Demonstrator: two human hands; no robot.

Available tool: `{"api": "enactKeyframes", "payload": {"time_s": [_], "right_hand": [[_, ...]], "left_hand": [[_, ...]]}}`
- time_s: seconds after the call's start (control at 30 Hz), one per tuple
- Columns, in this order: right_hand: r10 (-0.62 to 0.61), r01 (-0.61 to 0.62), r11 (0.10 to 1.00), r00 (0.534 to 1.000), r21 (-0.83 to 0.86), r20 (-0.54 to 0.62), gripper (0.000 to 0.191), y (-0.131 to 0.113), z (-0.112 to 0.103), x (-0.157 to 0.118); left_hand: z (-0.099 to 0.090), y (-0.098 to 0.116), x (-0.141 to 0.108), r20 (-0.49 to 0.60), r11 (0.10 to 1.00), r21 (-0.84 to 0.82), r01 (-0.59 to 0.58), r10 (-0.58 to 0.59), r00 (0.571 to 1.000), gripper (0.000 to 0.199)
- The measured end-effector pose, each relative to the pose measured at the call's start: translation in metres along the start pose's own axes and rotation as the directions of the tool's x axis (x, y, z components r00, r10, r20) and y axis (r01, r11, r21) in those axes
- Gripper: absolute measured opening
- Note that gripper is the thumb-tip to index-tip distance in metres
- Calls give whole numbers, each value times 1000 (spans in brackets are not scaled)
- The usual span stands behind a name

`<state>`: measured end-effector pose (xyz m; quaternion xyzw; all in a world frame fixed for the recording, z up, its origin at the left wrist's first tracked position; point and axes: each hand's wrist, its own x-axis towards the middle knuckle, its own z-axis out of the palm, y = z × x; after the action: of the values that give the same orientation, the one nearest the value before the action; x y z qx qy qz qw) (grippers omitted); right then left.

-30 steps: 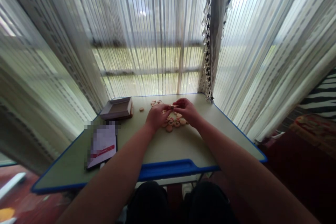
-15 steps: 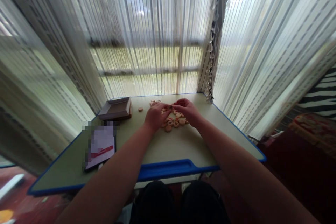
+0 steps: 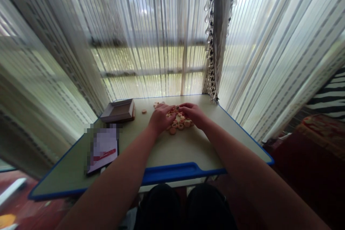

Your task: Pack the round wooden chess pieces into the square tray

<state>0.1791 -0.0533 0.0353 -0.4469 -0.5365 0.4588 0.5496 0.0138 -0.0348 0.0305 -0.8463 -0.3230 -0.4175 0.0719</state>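
Note:
Several round wooden Chinese chess pieces point(image 3: 180, 126) with red and dark markings lie in a loose heap on the table. My right hand point(image 3: 194, 114) is above the heap's right side, pinching one dark-marked chess piece point(image 3: 177, 107) between thumb and fingertips. Across from it, my left hand point(image 3: 161, 118) is over the heap's left side, thumb apart from its stretched fingers. Its fingertips come close to the held piece; whether they touch it I cannot tell. Both hands hide part of the heap.
An open cardboard box point(image 3: 118, 111) stands at the table's left back. In front of it lies a tablet point(image 3: 104, 151), partly blurred out. A single piece point(image 3: 144, 111) and a few others point(image 3: 156, 104) lie farther back. Curtains point(image 3: 151, 61) hang behind the blue-edged table point(image 3: 178, 151).
The left thumb has moved away from the held chess piece and the left fingers have straightened. The piece, in my right fingertips, has turned and risen slightly.

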Motion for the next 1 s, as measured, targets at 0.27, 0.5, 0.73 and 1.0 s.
{"api": "enactKeyframes", "payload": {"time_s": [0.27,0.5,0.73,1.0], "right_hand": [[-7,8,1000,999,-4,38,28,0,1,-2],[-97,101,994,992,-46,82,36,1,2,-1],[-201,218,942,975,-255,93,38,7,1,3],[-387,283,553,920,-784,59,32,18,-11,11]], "left_hand": [[-3,1,1,21,1000,3,27,-27,999,24],[-4,-2,1,33,999,11,51,-51,998,25],[-3,-2,1,84,994,4,106,-106,991,27],[0,-9,-3,52,973,110,203,-209,976,26]]}}
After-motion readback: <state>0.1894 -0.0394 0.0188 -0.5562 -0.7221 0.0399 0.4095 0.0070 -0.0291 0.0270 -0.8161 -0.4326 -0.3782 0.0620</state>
